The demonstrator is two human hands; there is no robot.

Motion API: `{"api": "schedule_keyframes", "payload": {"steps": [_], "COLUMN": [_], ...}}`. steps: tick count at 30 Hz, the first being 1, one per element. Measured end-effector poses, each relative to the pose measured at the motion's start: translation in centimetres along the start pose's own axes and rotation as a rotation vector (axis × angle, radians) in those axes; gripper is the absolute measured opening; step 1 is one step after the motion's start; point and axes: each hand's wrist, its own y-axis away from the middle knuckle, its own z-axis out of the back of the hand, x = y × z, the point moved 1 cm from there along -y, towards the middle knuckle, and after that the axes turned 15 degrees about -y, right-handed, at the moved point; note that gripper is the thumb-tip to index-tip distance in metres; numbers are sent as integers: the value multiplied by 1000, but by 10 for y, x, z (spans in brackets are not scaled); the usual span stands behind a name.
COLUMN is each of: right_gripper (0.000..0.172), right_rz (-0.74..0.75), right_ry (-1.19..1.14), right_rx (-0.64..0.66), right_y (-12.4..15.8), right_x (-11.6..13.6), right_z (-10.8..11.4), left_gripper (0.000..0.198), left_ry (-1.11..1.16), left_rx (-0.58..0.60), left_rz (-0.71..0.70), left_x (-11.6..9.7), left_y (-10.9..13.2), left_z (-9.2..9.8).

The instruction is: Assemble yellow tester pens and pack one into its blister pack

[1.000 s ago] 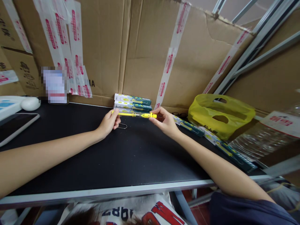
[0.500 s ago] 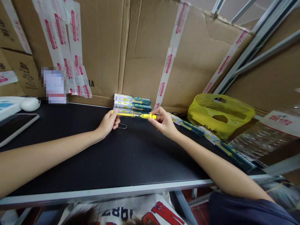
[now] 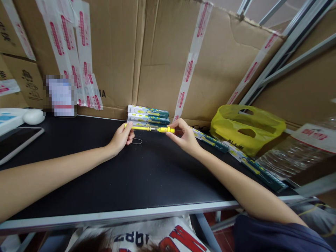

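A slim yellow tool [image 3: 161,130] with a short metal section in its middle lies level between my hands, above the black tabletop. My left hand [image 3: 123,137] is closed on its thin left end. My right hand [image 3: 183,137] pinches the thicker right end between thumb and fingers. A thin bent wire [image 3: 137,141] with a rounded end sticks out below my left fingers; whether that hand holds it I cannot tell. Just behind the tool, several narrow printed boxes [image 3: 149,114] with a yellow tool pictured on them are stacked against the cardboard.
More such boxes [image 3: 264,174] lie along the right side, near a yellow plastic bag [image 3: 246,129] and a clear plastic package [image 3: 286,159]. At left are a phone-like device [image 3: 19,141], a white rounded object [image 3: 34,117] and an upright blurred screen [image 3: 62,97]. Cardboard [image 3: 162,52] walls the back.
Almost nothing differs. My right hand has shifted very slightly at the tool's right end; my left hand and the tool stay in place.
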Motion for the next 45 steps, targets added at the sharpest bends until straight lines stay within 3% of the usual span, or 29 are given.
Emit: {"api": "schedule_keyframes", "payload": {"steps": [15,24,34,45], "right_gripper": [27,21,21,25], "right_rz": [-170,90,-51,-140], "right_ry": [-250,73,-115,-236], "right_rx": [81,-35,73,108], "right_y": [5,-2,5,5], "right_x": [-3,-1,-17,-5], "right_z": [-6,2,-6,-8], "left_gripper": [29,28,28,28], "left_ry": [-3,3,9,15], "left_rx": [12,7,-19,10], "left_rz": [-13,-7,14,13], "left_x": [1,0,1,0], "left_y": [-1,0,-1,0], "left_z": [0,0,0,0]}}
